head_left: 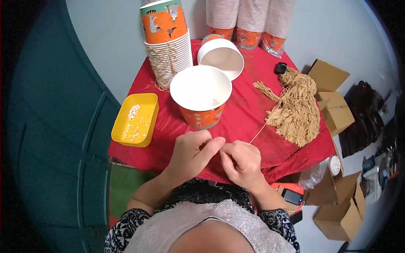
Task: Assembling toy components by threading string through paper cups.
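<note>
Tan cord (257,134) runs straight from the right hand (242,162), grip clamped on it, to the cord bundle (297,109), right side of the red-covered worktop (247,105). Left hand (192,152): grip together, contents hidden. One sharp tug could snarl that loose bundle!

A red cloth (242,120) bore a small black object (280,68) toward its back right. Beyond its right edge stood 1 open box (341,117) beside a black heap (359,120), and 1 lower box (335,218) near a phone (292,197) and clear bag (313,179). A pale wall (112,50) rose behind.
</note>
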Available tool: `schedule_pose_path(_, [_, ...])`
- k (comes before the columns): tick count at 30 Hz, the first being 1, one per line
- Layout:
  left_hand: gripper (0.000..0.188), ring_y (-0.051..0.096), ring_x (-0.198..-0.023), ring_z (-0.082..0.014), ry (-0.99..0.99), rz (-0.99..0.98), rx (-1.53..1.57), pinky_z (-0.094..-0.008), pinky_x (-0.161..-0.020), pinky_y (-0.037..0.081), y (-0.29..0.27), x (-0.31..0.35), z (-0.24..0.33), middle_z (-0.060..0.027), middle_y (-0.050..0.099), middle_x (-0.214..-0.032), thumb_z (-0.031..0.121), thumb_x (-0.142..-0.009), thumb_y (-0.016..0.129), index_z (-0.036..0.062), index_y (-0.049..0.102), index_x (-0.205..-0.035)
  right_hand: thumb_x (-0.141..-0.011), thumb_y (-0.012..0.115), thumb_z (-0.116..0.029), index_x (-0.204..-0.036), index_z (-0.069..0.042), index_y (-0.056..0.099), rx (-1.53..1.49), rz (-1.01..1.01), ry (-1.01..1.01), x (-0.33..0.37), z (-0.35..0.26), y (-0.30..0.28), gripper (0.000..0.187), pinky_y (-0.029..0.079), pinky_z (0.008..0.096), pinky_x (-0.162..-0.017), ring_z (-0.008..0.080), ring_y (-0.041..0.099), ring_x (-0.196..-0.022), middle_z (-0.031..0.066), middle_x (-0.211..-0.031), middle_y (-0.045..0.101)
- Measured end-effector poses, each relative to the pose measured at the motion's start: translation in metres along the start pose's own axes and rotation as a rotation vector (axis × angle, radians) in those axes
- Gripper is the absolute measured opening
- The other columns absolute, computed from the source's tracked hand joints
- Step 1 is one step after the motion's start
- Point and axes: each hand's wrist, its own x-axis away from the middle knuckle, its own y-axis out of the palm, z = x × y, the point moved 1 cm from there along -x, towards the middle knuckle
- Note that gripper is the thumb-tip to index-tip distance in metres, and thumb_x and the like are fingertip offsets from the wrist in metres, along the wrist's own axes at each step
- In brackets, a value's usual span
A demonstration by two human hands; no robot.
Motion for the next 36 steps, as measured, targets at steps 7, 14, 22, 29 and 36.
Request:
schedule_pose_path(7, [0.035,0.04,-0.058,-0.0063,-0.131,-0.142,0.316,-0.0283,-0.051,0.035,0.003,0.003,-0.005,0.0012,0.043,-0.059,0.015,-0.099,0.053,0.0025,0.047,-0.067,-0.073,0.068,0.005,-0.084,-0.001,0.063,0.023,-0.006,0.038,0.009,-0.003,0.005,0.014,0.047,0.0361,-0.05,0.0272,0.059,-0.055,0.0118,-0.067,0.057])
schedule_pose_path(14, [0.026,0.044,-0.063,-0.0076,-0.194,-0.233,0.253,-0.0283,-0.055,0.038,-0.006,0.011,-0.01,-0.0018,0.046,-0.064,0.01,-0.098,0.051,0.0012,0.05,-0.074,-0.091,0.061,-0.003,-0.092,0.003,0.063,-0.46,-0.036,0.495,0.028,0.004,0.015,0.007,0.046,0.0262,-0.056,0.0101,0.057,-0.062,0.005,-0.071,0.06])
schedule_pose_path(22, [0.006,0.055,-0.075,-0.0207,-0.064,-0.338,0.093,-0.0333,-0.07,0.046,-0.02,0.012,-0.007,-0.0123,0.055,-0.079,0.003,-0.093,0.051,-0.0013,0.053,-0.089,-0.096,0.059,-0.006,-0.093,0.001,0.063,-0.882,-0.04,0.748,0.033,0.001,0.027,0.008,0.038,0.0184,-0.056,0.0016,0.046,-0.064,-0.0074,-0.075,0.056])
schedule_pose_path(29, [0.005,0.058,-0.077,-0.0207,-0.074,-0.346,0.047,-0.0329,-0.071,0.047,-0.026,0.009,-0.002,-0.0126,0.057,-0.081,0.003,-0.091,0.054,-0.0015,0.054,-0.09,-0.093,0.062,-0.003,-0.088,-0.001,0.063,-0.905,-0.007,0.796,0.032,0.001,0.03,0.005,0.033,0.0169,-0.052,-0.0016,0.041,-0.061,-0.009,-0.071,0.053])
schedule_pose_path(36, [0.006,0.058,-0.075,-0.0139,-0.058,-0.137,-0.08,-0.0271,-0.067,0.047,-0.04,0.0,-0.002,-0.0071,0.059,-0.083,0.0,-0.089,0.061,0.0007,0.057,-0.094,-0.09,0.063,-0.001,-0.079,-0.003,0.058,-0.751,0.131,0.715,0.019,0.001,0.03,0.013,0.032,0.018,-0.05,-0.0014,0.039,-0.058,-0.0095,-0.065,0.049])
